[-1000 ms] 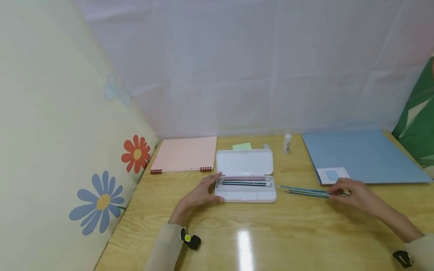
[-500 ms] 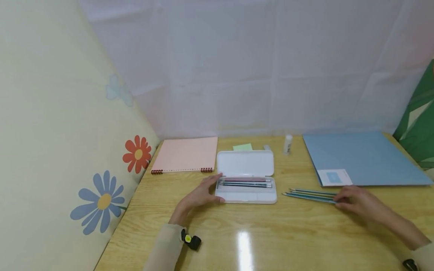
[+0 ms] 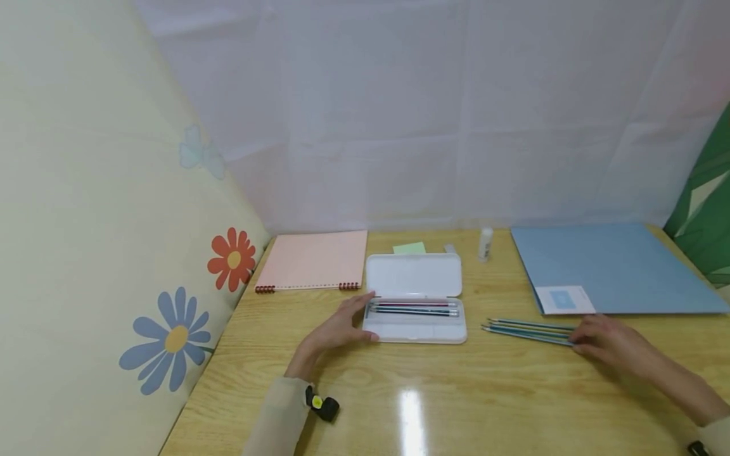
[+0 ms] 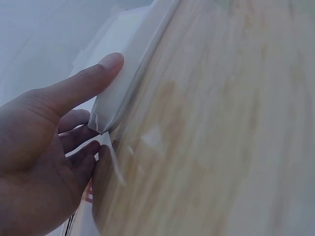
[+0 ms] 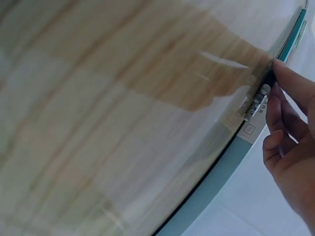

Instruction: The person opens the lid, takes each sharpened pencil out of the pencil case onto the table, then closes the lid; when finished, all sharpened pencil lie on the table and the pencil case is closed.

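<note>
An open white pencil case (image 3: 413, 274) lies on the table with several pencils (image 3: 413, 310) in its back compartment. At its left end, my left hand (image 3: 335, 328) holds the case, the thumb on the front edge and fingers by the back corner; the left wrist view shows the thumb (image 4: 101, 73) on the white rim. Right of the case, my right hand (image 3: 613, 345) pinches several blue-green pencils (image 3: 530, 331) by their eraser ends, points towards the case and slightly fanned. In the right wrist view, clear-capped ends (image 5: 258, 101) stick out behind the thumb and fingers.
A pink spiral notebook (image 3: 313, 259) lies behind on the left. Green sticky notes (image 3: 409, 248), a small grey-white item (image 3: 450, 249) and a white glue stick (image 3: 485, 245) are behind the case. A large blue folder (image 3: 616, 266) lies at the back right, close to my right hand.
My right hand has drawn the pencils to the right, away from the case and slightly nearer, and they have spread from a tight bundle. My left hand stays on the case.
</note>
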Available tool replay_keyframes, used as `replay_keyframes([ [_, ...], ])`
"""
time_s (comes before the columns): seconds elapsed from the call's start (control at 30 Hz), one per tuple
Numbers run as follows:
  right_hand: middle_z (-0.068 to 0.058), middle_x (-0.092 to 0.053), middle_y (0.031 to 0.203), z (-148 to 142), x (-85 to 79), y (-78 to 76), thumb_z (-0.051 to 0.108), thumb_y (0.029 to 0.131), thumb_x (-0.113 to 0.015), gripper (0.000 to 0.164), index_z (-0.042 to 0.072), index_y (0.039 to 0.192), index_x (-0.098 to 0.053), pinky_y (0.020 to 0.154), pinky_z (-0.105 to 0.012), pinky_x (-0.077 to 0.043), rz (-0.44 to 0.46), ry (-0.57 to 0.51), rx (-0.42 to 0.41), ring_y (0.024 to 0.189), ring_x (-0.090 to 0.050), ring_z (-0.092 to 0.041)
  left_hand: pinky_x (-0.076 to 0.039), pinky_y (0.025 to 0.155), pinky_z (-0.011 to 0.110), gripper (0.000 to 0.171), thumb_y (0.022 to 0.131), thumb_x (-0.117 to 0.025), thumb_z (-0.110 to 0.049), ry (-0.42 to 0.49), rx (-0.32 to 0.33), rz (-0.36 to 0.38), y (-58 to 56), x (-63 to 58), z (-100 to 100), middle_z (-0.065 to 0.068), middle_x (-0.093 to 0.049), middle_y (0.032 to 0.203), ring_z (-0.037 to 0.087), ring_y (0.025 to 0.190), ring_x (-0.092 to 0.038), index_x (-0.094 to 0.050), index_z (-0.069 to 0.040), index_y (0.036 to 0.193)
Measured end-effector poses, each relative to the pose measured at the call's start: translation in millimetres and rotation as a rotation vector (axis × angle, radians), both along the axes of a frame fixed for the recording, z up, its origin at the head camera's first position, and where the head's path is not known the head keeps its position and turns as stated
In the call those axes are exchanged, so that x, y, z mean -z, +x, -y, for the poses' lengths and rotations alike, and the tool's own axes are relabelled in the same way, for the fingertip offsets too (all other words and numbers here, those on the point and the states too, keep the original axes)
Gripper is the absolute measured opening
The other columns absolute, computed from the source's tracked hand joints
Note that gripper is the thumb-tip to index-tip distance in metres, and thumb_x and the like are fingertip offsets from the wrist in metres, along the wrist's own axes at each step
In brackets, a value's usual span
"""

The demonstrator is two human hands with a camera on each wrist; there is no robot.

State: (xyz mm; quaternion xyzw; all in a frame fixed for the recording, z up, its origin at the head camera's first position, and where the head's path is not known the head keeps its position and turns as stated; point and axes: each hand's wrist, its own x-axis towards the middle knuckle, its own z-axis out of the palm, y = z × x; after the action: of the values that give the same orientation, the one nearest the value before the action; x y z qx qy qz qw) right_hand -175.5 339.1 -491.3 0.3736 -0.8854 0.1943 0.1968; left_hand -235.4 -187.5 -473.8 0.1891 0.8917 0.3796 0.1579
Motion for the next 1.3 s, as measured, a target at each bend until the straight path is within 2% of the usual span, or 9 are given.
replay_keyframes([
  [0.13,0.013,-0.057,0.079,2,-3.2,0.6,0.005,0.058,-0.085,0.029,0.019,0.079,-0.07,0.059,-0.021,-0.044,-0.021,0.024,-0.001,0.071,-0.052,-0.002,-0.013,0.113,0.06,0.094,0.076,-0.082,-0.034,0.0,-0.001,0.001,0.2,0.1,0,0.01,-0.018,0.159,0.033,0.145,-0.012,-0.029,-0.023,0.153],
  [0.27,0.013,-0.056,0.078,15,-11.1,-0.7,0.019,0.07,-0.082,0.015,0.018,0.08,-0.071,0.055,-0.018,-0.039,-0.068,-0.006,-0.025,0.068,-0.048,-0.001,-0.013,0.113,0.06,0.094,0.076,-0.081,-0.035,0.001,-0.004,0.002,0.2,1.2,1,0.011,-0.018,0.159,0.033,0.145,-0.011,-0.029,-0.023,0.153],
  [0.37,0.011,-0.057,0.078,34,-19.7,-5.9,0.023,0.077,-0.078,0.012,0.015,0.083,-0.072,0.054,-0.015,-0.033,-0.092,-0.078,-0.064,0.067,-0.046,-0.003,-0.014,0.113,0.06,0.094,0.076,-0.081,-0.035,0.004,-0.006,0.0,-0.5,2.0,1,0.011,-0.018,0.159,0.033,0.145,-0.012,-0.028,-0.023,0.153],
  [0.47,0.009,-0.058,0.08,58,-29.8,-9.9,0.014,0.074,-0.08,0.015,0.013,0.087,-0.072,0.055,-0.017,-0.035,-0.042,-0.095,-0.056,0.068,-0.047,-0.004,-0.014,0.113,0.06,0.094,0.076,-0.081,-0.035,0.01,-0.008,0.002,-1.2,2.8,1,0.012,-0.017,0.159,0.033,0.145,-0.012,-0.028,-0.023,0.153],
  [0.57,0.009,-0.059,0.082,85,-37.9,-12.8,0.008,0.075,-0.078,0.017,0.013,0.09,-0.072,0.055,-0.022,-0.04,0.06,-0.06,-0.008,0.07,-0.05,-0.005,-0.014,0.113,0.059,0.094,0.076,-0.081,-0.035,0.008,-0.006,-0.001,-1.0,3.1,0,0.012,-0.018,0.159,0.033,0.144,-0.012,-0.029,-0.023,0.153],
  [0.7,0.006,-0.062,0.083,122,-45.5,-23.5,0.009,0.082,-0.075,0.013,0.009,0.095,-0.072,0.058,-0.024,-0.046,0.162,-0.018,0.021,0.073,-0.055,-0.01,-0.015,0.113,0.059,0.094,0.076,-0.082,-0.034,0.009,-0.002,-0.006,0.2,1.2,0,0.014,-0.018,0.158,0.034,0.144,-0.013,-0.029,-0.021,0.153],
  [0.97,0.001,-0.065,0.088,179,-48.8,-52.8,0.014,0.085,-0.073,0.014,0.008,0.098,-0.073,0.062,-0.026,-0.048,0.217,0.024,-0.027,0.076,-0.057,-0.016,-0.015,0.113,0.059,0.094,0.076,-0.082,-0.033,0.02,0.011,-0.015,0.0,2.0,0,0.014,-0.018,0.158,0.034,0.144,-0.013,-0.029,-0.02,0.153],
  [1.3,0.002,-0.063,0.078,206,-40.9,-67.1,0.009,0.079,-0.078,0.008,0.01,0.086,-0.076,0.061,-0.024,-0.046,0.201,0.137,0.002,0.072,-0.053,-0.014,-0.015,0.113,0.058,0.093,0.076,-0.082,-0.033,0.017,-0.003,-0.016,0.8,1.7,1,0.014,-0.019,0.158,0.034,0.144,-0.014,-0.03,-0.02,0.152],
])
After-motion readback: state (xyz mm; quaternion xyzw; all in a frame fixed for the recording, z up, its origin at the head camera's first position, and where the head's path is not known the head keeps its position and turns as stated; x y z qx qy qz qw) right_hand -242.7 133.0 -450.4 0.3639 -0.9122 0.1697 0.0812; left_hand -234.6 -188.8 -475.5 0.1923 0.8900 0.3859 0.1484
